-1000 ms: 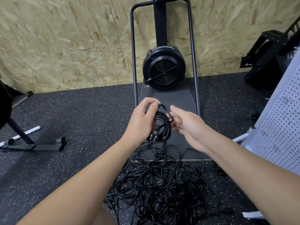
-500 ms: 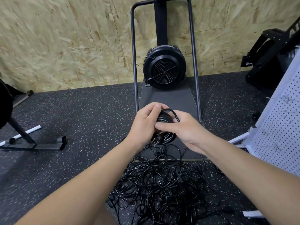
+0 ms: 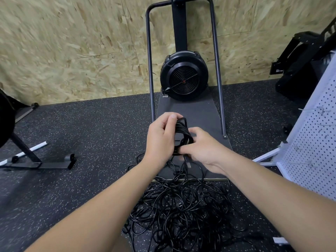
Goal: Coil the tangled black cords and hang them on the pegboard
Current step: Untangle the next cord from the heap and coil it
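A small coil of black cord (image 3: 182,132) stands upright between my hands at mid-frame. My left hand (image 3: 161,137) grips its left side, thumb on top. My right hand (image 3: 201,147) pinches the coil's lower right part, fingers curled round the strands. A plug end (image 3: 188,163) dangles below the coil. On the floor beneath lies a big tangle of black cords (image 3: 181,211). The white pegboard (image 3: 314,142) with thin wire hooks stands at the right edge.
A fan machine (image 3: 184,80) on a dark platform (image 3: 200,113) with a metal tube frame (image 3: 150,70) stands ahead against the chipboard wall. A black stand's foot (image 3: 54,161) lies at left. Black equipment (image 3: 300,66) sits at the far right.
My right hand has come from apart onto the coil and slid down to its lower side. The coil has turned more upright and the plug end now hangs below.
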Available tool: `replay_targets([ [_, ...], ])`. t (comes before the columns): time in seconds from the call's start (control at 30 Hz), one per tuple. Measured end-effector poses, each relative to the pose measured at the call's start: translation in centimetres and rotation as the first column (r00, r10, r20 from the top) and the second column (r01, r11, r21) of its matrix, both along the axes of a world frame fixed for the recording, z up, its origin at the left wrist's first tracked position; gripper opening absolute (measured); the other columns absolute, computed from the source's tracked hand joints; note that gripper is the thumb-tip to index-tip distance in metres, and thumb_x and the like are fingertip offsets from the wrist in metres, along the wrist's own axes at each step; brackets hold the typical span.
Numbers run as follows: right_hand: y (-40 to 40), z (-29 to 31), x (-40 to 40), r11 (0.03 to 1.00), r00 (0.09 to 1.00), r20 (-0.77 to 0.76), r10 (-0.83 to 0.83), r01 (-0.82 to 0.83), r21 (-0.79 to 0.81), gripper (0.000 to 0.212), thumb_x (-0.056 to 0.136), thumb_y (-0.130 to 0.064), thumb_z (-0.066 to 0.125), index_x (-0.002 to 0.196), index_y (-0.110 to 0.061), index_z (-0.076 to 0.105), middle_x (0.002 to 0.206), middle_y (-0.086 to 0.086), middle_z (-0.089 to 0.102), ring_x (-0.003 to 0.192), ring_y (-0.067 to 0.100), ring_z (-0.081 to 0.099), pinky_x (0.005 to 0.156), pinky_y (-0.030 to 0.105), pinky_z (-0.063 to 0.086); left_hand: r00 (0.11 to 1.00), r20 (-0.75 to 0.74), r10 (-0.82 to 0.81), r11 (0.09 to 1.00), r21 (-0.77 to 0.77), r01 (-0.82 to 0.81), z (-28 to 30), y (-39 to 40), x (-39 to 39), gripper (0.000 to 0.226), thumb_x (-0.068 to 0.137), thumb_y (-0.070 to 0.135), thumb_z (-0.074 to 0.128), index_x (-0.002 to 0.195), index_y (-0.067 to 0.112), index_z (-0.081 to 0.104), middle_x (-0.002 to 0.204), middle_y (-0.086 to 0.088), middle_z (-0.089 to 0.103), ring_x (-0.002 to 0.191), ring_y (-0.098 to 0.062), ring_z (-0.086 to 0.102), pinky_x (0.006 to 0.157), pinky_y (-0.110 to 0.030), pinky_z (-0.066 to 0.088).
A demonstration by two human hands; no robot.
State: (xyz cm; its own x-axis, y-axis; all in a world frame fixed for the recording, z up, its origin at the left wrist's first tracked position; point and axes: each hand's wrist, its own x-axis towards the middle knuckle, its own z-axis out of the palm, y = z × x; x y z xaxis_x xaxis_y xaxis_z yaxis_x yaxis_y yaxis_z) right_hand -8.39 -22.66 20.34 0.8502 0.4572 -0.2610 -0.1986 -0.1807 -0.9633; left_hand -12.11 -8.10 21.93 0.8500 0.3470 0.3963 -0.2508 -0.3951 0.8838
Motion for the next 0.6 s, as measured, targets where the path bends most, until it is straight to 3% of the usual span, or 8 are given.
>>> replay_targets([
  [0.07, 0.1, 0.2, -0.1, 0.996, 0.996, -0.003, 0.085, -0.085, -0.001, 0.062, 0.081, 0.01, 0.079, 0.134, -0.008, 0.054, 0.117, 0.023, 0.077, 0.096, 0.042, 0.081, 0.093, 0.068, 0.063, 1.0, 0.001, 0.004, 0.998, 0.067, -0.004, -0.2, -0.6, -0.2, 0.028, 0.115, 0.021, 0.053, 0.102, 0.021, 0.077, 0.098, 0.009, 0.076, 0.09, -0.009, 0.069, 0.076, -0.022, 0.051],
  [0.1, 0.0, 0.2, 0.0, 0.993, 0.993, -0.004, 0.114, -0.115, -0.022, 0.063, 0.083, 0.015, 0.076, 0.136, -0.008, 0.052, 0.122, 0.024, 0.074, 0.096, 0.04, 0.081, 0.094, 0.067, 0.063, 1.0, 0.001, 0.013, 0.996, 0.09, -0.013, -0.5, -0.8, -0.1, 0.028, 0.115, 0.021, 0.053, 0.102, 0.022, 0.077, 0.1, 0.01, 0.077, 0.094, -0.01, 0.07, 0.081, -0.025, 0.052],
  [0.2, -0.6, 0.4, 0.0, 0.978, 0.98, -0.066, 0.19, -0.195, -0.073, 0.102, 0.09, 0.018, 0.071, 0.166, -0.03, 0.022, 0.144, 0.026, 0.057, 0.096, 0.039, 0.083, 0.093, 0.053, 0.066, 0.998, -0.021, 0.059, 0.998, 0.033, -0.059, -1.1, -0.2, 0.8, 0.03, 0.114, 0.024, 0.053, 0.097, 0.025, 0.078, 0.093, 0.009, 0.077, 0.085, -0.013, 0.07, 0.081, -0.036, 0.054],
  [0.3, -1.2, 0.7, -1.1, 0.926, 0.944, -0.04, 0.326, -0.328, -0.186, 0.093, 0.102, 0.015, 0.056, 0.171, -0.026, 0.01, 0.129, 0.026, 0.069, 0.091, 0.03, 0.083, 0.083, 0.042, 0.066, 0.981, -0.084, 0.177, 0.972, -0.144, -0.188, -0.7, 1.9, 1.8, 0.034, 0.111, 0.037, 0.057, 0.09, 0.02, 0.077, 0.073, 0.001, 0.071, 0.061, -0.019, 0.06, 0.062, -0.035, 0.047],
  [0.37, -1.7, 1.1, -1.6, 0.865, 0.909, 0.086, 0.408, -0.355, -0.355, 0.076, 0.106, 0.013, 0.042, 0.173, -0.012, 0.017, 0.115, 0.018, 0.079, 0.083, 0.022, 0.08, 0.066, 0.032, 0.061, 0.966, -0.144, 0.213, 0.914, -0.321, -0.249, -0.3, 3.4, 2.3, 0.04, 0.11, 0.042, 0.062, 0.084, 0.015, 0.075, 0.069, -0.012, 0.06, 0.052, -0.022, 0.051, 0.053, -0.032, 0.043],
  [0.4, -1.9, 1.4, -1.5, 0.839, 0.883, 0.153, 0.444, -0.35, -0.417, 0.071, 0.106, 0.012, 0.038, 0.172, -0.011, 0.025, 0.112, 0.015, 0.08, 0.082, 0.021, 0.08, 0.066, 0.031, 0.062, 0.969, -0.157, 0.192, 0.877, -0.416, -0.241, -0.1, 3.9, 2.4, 0.041, 0.11, 0.043, 0.064, 0.082, 0.014, 0.074, 0.071, -0.015, 0.056, 0.051, -0.022, 0.047, 0.052, -0.032, 0.043],
  [0.5, -2.4, 1.7, -0.8, 0.816, 0.857, 0.191, 0.478, -0.353, -0.458, 0.063, 0.107, 0.008, 0.04, 0.164, -0.018, 0.042, 0.112, 0.012, 0.081, 0.096, 0.025, 0.082, 0.093, 0.046, 0.066, 0.985, -0.145, 0.092, 0.795, -0.585, -0.161, 0.2, 3.6, 2.6, 0.036, 0.108, 0.042, 0.069, 0.085, 0.014, 0.071, 0.07, -0.01, 0.052, 0.054, -0.017, 0.04, 0.05, -0.03, 0.04],
  [0.6, -2.9, 0.3, -0.5, 0.834, 0.876, 0.15, 0.459, -0.367, -0.413, 0.052, 0.105, 0.008, 0.052, 0.148, -0.021, 0.057, 0.116, 0.007, 0.081, 0.099, 0.027, 0.081, 0.09, 0.05, 0.064, 0.989, -0.145, -0.024, 0.796, -0.601, -0.068, 0.0, 2.4, 2.2, 0.034, 0.109, 0.043, 0.068, 0.094, 0.011, 0.068, 0.07, -0.005, 0.045, 0.055, -0.014, 0.035, 0.05, -0.03, 0.037],
])
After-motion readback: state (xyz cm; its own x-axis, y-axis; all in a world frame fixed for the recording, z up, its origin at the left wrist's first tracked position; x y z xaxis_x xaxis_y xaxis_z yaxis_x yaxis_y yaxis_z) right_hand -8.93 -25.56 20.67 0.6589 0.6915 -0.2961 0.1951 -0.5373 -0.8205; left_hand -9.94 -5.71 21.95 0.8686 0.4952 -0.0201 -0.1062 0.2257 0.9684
